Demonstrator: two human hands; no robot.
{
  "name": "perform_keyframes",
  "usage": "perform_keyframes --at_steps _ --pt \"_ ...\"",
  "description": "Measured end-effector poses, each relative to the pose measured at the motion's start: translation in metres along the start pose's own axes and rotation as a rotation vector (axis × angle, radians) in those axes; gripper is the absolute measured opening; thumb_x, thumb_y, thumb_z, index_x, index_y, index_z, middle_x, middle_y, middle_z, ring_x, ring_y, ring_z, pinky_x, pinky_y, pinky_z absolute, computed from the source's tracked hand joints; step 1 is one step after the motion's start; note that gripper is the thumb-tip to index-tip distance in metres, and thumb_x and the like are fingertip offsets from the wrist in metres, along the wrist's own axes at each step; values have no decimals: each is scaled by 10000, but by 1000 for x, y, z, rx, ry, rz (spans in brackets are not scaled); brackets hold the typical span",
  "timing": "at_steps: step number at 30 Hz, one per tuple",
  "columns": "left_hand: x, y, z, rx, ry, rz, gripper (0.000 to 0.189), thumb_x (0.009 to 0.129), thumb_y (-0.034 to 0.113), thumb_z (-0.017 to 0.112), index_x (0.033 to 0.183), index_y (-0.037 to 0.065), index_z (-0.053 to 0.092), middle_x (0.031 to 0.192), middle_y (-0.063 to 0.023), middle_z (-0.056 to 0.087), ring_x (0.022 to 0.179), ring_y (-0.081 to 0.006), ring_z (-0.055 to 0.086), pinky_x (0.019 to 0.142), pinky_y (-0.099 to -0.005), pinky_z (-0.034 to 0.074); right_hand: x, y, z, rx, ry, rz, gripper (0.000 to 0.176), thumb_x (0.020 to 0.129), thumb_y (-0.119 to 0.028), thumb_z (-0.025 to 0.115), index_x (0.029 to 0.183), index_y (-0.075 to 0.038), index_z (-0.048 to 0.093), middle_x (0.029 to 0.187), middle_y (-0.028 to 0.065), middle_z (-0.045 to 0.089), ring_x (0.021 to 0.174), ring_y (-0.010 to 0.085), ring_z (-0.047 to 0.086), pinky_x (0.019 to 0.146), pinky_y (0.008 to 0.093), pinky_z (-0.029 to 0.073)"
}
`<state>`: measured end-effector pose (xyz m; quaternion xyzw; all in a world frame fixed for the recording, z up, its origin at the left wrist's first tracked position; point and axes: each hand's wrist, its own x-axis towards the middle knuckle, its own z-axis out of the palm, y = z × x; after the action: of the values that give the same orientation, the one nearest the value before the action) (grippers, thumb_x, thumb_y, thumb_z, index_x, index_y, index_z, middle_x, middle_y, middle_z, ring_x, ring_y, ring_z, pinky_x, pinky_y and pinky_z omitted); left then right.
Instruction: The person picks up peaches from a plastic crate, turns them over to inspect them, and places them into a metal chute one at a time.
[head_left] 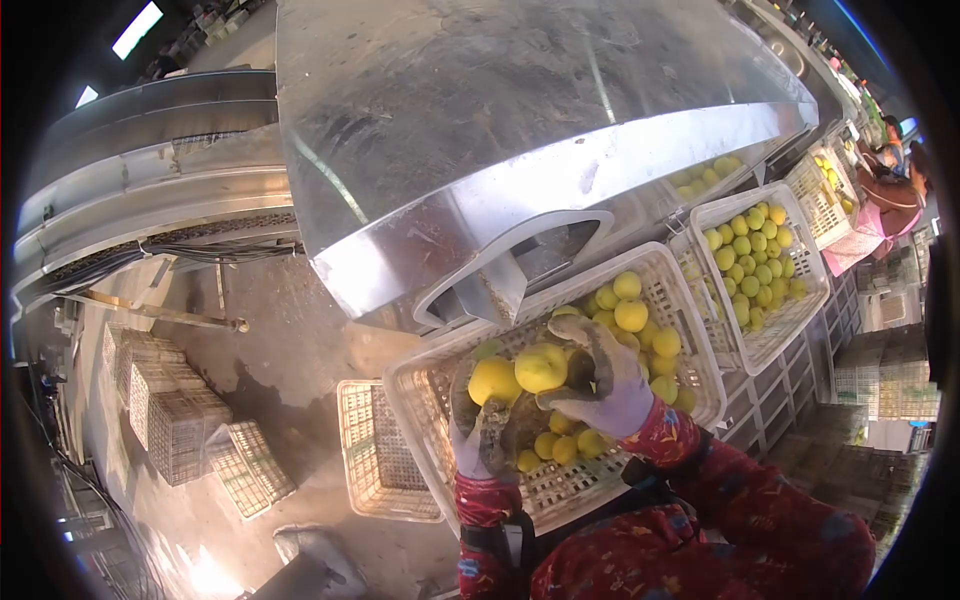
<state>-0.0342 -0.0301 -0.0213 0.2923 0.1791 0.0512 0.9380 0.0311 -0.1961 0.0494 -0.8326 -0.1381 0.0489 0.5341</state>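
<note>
Both my hands wear dirty pale work gloves and are held over a white plastic crate [690, 345]. In my left hand [480, 440] is a round yellow fruit [494, 382], with the fingers curled round its left side and underside. My right hand [610, 388] is closed on another yellow fruit [541, 367], its fingers and thumb reaching round from the right. The two fruits are side by side, almost touching. Below and behind my hands, several loose yellow fruits [630, 315] lie in the crate, and part of its slotted bottom shows.
A large metal machine table [480, 110] with a chute opening [545, 255] stands in front. To the right is a second crate of greenish-yellow fruit [750, 262]. An open crate [385, 450] and stacked crates [175, 405] stand left on the floor. Another person [890, 205] sits far right.
</note>
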Motion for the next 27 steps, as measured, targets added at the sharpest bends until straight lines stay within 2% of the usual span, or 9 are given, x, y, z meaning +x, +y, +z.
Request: perform_keyframes --at_steps 2,6,11,12,14,16,20,23,27 --pt "2 11 -2 107 42 39 533 885 -24 582 1390 -11 411 1282 -185 541 1147 -288 582 981 -419 516 13 -2 12 -102 168 -44 623 693 -165 851 1210 -50 523 1063 122 651 896 293 674 764 363 533" --pt "5 25 -18 312 22 110 536 849 -88 581 1359 -46 424 1229 -173 580 1008 -236 634 824 -318 556 82 26 42 -254 256 -226 564 724 -182 821 1173 -30 517 1016 161 629 891 349 639 754 394 523" --pt "3 41 26 254 11 198 569 806 -110 593 1347 -42 428 1259 -164 551 1074 -232 602 889 -330 534 100 -4 24 -261 281 -180 544 760 -189 779 1190 -3 502 1006 194 605 872 372 619 730 435 506" --pt "5 45 35 287 -6 235 582 802 -107 603 1352 -39 427 1271 -163 543 1087 -233 595 902 -331 529 85 -11 14 -61 209 -31 578 747 -165 782 1223 -7 494 1071 197 593 906 367 623 789 433 510" --pt "9 45 37 426 -67 318 624 796 -107 623 1378 -25 415 1294 -154 533 1119 -232 578 929 -334 513 62 -8 5 -64 -27 -361 624 735 -158 794 1254 -15 480 1134 188 576 944 352 628 826 406 521" --pt "13 38 26 636 -160 400 684 793 -111 642 1423 -3 396 1317 -139 527 1156 -230 558 958 -340 492 35 -12 15 -135 -93 -396 636 735 -145 793 1265 -16 466 1168 185 564 969 348 628 833 393 527" --pt "12 36 46 423 -145 118 687 820 -98 622 1449 -12 358 1357 -140 502 1164 -218 548 941 -309 490 16 -8 34 -218 130 -333 648 717 -144 805 1244 -14 454 1189 199 549 1021 363 610 844 405 526" --pt "15 34 53 271 -99 101 675 846 -85 596 1464 -14 336 1419 -148 460 1198 -215 530 933 -291 491 12 -7 37 25 131 -155 630 696 -144 817 1197 -13 459 1189 216 536 1056 377 584 867 425 510" --pt "21 26 43 410 -76 129 629 894 -56 539 1478 -15 308 1463 -158 419 1250 -220 500 980 -326 465 29 -1 36 -216 214 -124 649 681 -181 834 1176 -5 452 1159 228 539 1004 397 590 843 437 508"
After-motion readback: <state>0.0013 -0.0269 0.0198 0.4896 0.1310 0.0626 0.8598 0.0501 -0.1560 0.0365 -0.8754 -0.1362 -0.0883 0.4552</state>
